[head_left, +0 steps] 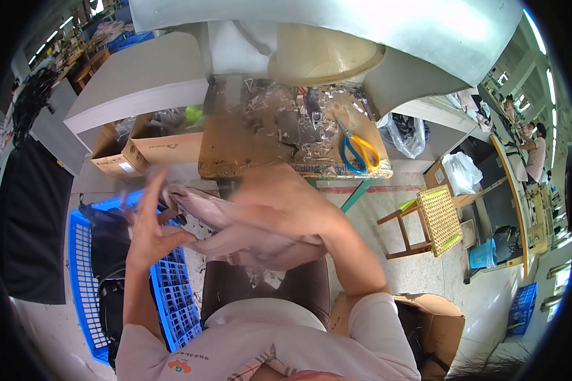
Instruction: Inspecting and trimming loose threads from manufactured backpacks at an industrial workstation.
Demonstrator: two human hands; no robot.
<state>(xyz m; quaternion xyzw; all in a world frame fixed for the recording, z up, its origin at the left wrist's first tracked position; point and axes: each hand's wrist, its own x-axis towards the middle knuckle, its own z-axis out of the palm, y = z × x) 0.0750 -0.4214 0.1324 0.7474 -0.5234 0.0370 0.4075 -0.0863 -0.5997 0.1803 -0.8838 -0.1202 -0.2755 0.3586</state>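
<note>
A pale pinkish-grey fabric piece (254, 244), folded and bulky like a soft bag, lies across my lap. Its exact kind is unclear. My left hand (147, 232) grips its left end, thumb along the near side and blurred fingers on the far side. Over the middle of the fabric, my right hand (270, 198) is smeared by motion, and its fingers cannot be made out. Beyond my hands, scissors (360, 153) with one blue and one orange handle loop rest on the front right of a scrap-strewn work board (235, 152).
A blue plastic basket (79, 267) with black items stands at my left. Cardboard boxes sit under the left shelf (140, 63); another open carton (443, 324) is by my right elbow. A woven stool (437, 219) stands at right. A pale machine housing (337, 19) overhangs the board.
</note>
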